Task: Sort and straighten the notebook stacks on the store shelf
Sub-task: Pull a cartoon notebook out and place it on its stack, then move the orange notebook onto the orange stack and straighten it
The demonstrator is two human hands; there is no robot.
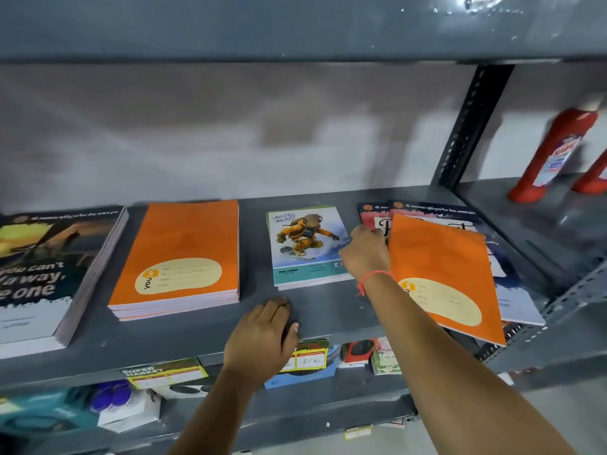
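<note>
On the grey metal shelf lie several notebook stacks: a dark one with white lettering at far left, an orange stack, a small snowboarder-cover stack, and a dark-and-red stack at right. My right hand grips the left edge of a loose orange notebook, which lies tilted across the right stack and overhangs the shelf front. My left hand rests palm down on the shelf's front edge, holding nothing.
Red bottles stand on the neighbouring shelf at right, past a perforated upright. Another shelf board hangs overhead. Price tags are fixed to the shelf lip, and small packaged goods fill the shelf below.
</note>
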